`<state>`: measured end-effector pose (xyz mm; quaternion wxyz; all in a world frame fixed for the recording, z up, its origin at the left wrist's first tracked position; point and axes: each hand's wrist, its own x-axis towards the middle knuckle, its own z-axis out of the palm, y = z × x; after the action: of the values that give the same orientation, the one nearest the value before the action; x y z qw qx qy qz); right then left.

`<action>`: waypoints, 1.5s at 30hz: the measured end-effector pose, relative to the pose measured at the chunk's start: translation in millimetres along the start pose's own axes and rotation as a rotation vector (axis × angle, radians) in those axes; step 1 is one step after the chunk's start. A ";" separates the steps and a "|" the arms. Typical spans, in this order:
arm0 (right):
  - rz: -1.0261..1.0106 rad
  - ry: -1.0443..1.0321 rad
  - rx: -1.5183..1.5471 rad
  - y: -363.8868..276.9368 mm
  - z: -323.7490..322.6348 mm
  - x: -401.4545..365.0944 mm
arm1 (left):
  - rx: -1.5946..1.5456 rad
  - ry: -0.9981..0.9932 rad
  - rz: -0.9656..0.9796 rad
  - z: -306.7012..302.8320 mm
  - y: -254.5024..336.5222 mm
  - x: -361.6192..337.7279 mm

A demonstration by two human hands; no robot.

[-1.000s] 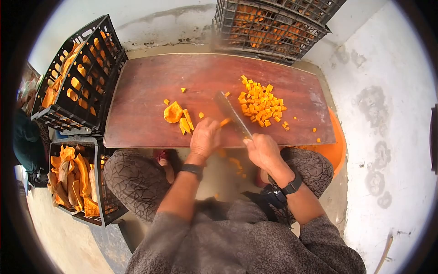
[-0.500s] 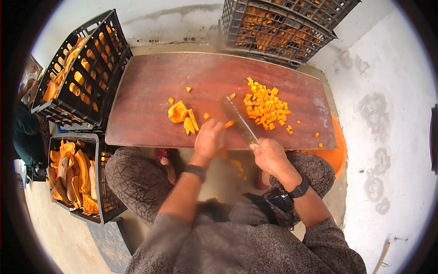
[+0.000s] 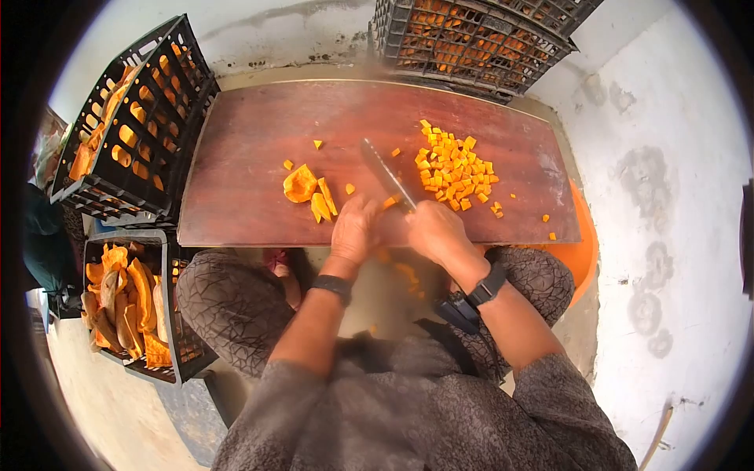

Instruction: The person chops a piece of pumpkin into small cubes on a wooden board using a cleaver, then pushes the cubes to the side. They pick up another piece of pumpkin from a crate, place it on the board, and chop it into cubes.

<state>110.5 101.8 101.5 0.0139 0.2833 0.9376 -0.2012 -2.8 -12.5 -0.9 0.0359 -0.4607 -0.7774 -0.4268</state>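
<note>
My right hand is wrapped round the handle of a knife, whose broad blade points up and to the left over the board. Just left of the blade, my left hand has its fingers curled at the board's near edge, holding a small orange pumpkin strip against the blade's side. Its fingertips are partly blurred. Beyond the knife on the right lies a heap of pumpkin cubes. A larger pumpkin chunk and a few pumpkin slices rest to the left of my left hand.
The reddish-brown board spans in front of my knees. Black crates of pumpkin stand at the left, one upper and one lower, with stacked crates behind. An orange basin shows under the right edge.
My right hand and the knife have moved left, closer to my left hand. The whole view has shifted slightly. The cube heap and larger chunk look the same.
</note>
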 end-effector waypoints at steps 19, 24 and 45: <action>0.034 0.049 0.161 17.2 -12.4 -36.9 | 0.049 0.047 0.027 -1.0 4.1 1.9; 0.054 -0.002 0.102 6.9 -20.0 -45.1 | 0.041 0.066 0.026 -0.1 3.7 1.0; -0.041 0.027 -0.042 -0.8 2.7 -17.8 | 0.024 0.068 0.026 2.8 0.8 0.0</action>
<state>124.7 90.7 101.8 0.0029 0.2664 0.9473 -0.1780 -1.3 -10.5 -2.2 0.0733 -0.4555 -0.7748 -0.4323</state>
